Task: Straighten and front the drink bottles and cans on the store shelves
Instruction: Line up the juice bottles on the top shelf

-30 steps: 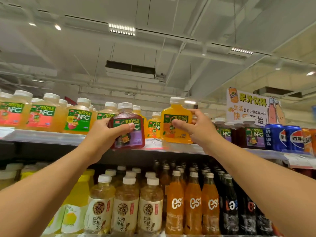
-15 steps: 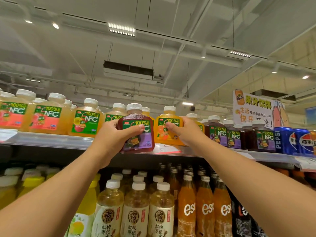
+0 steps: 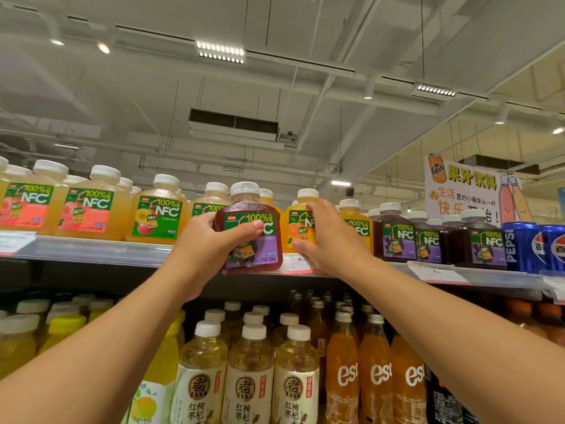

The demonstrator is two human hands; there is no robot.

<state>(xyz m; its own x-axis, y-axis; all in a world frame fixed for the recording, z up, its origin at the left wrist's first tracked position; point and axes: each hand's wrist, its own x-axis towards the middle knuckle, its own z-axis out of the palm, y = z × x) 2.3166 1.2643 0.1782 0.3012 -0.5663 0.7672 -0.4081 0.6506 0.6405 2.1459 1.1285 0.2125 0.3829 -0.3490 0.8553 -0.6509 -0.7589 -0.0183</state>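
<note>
My left hand (image 3: 208, 249) grips a dark purple NFC juice bottle (image 3: 263, 231) with a white cap, held upright in the air in front of the top shelf edge (image 3: 91, 250). My right hand (image 3: 331, 237) grips an orange NFC juice bottle (image 3: 298, 224) that stands on the top shelf, fingers over its shoulder and thumb low on its label. To its right stand another orange bottle (image 3: 357, 228) and several purple NFC bottles (image 3: 397, 237). Pale yellow NFC bottles (image 3: 156, 215) fill the shelf to the left.
Blue Pepsi cans (image 3: 532, 246) stand at the top shelf's right end under a Fanta paper sign (image 3: 464, 191). The lower shelf holds yellow bottles (image 3: 61, 332), tea bottles (image 3: 250, 377), orange "est" bottles (image 3: 376, 374) and dark bottles. Price tags hang on the shelf rail.
My right hand has brought the orange bottle down from the air and leftward onto the shelf beside the purple one. My left hand keeps holding the purple bottle.
</note>
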